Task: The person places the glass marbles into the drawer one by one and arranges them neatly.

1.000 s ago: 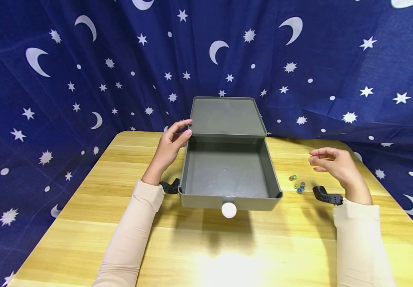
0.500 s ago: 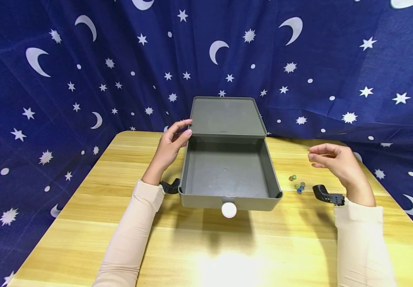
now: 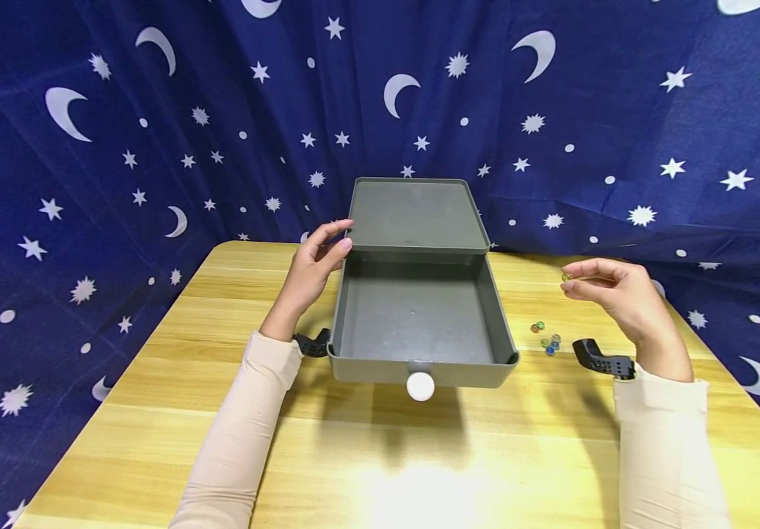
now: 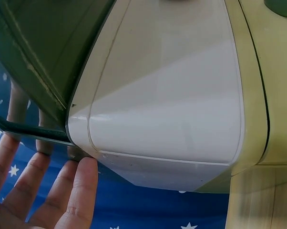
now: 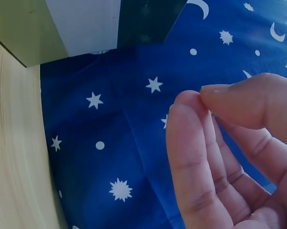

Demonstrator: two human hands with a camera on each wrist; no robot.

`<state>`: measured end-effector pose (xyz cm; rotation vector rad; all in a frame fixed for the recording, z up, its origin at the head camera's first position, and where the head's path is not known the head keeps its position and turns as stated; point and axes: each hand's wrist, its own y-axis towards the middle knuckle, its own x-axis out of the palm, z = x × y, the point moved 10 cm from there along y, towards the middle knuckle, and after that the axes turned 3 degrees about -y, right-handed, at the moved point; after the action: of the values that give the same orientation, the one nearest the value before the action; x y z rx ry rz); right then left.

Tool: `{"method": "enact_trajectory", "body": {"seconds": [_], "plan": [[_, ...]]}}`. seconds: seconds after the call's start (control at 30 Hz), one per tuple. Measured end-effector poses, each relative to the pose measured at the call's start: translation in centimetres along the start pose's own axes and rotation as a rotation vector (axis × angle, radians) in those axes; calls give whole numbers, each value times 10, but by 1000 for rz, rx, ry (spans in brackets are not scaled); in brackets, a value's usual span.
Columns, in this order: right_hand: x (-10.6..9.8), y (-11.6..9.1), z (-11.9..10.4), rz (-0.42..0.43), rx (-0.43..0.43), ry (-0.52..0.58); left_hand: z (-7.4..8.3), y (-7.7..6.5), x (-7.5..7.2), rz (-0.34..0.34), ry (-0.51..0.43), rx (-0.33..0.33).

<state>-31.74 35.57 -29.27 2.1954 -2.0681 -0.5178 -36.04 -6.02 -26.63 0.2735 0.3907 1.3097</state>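
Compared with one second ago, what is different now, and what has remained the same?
The right grip shifted slightly upward in the head view, and a yellow-green marble now shows between its fingertips; whether it was held before, I cannot tell. The left grip, the open grey drawer and the loose marbles stayed put.

way in — over open drawer [image 3: 413, 312] | blocks — gray panel [image 3: 419, 213] behind; white knob [image 3: 421, 386] in front; marbles [image 3: 550, 350] right
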Motion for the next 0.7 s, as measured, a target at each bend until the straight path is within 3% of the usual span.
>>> {"method": "enact_trajectory", "body": {"seconds": [0.27,0.5,0.7], "plan": [[8,0,-9,-26,-54,4,-1,0,0,-2,3,-1],[15,1,-18,-14,-93,-114,-2,1,-1,1,-7,4],[25,0,-26,-41,-131,-126,-2,1,-1,1,-15,4]]}}
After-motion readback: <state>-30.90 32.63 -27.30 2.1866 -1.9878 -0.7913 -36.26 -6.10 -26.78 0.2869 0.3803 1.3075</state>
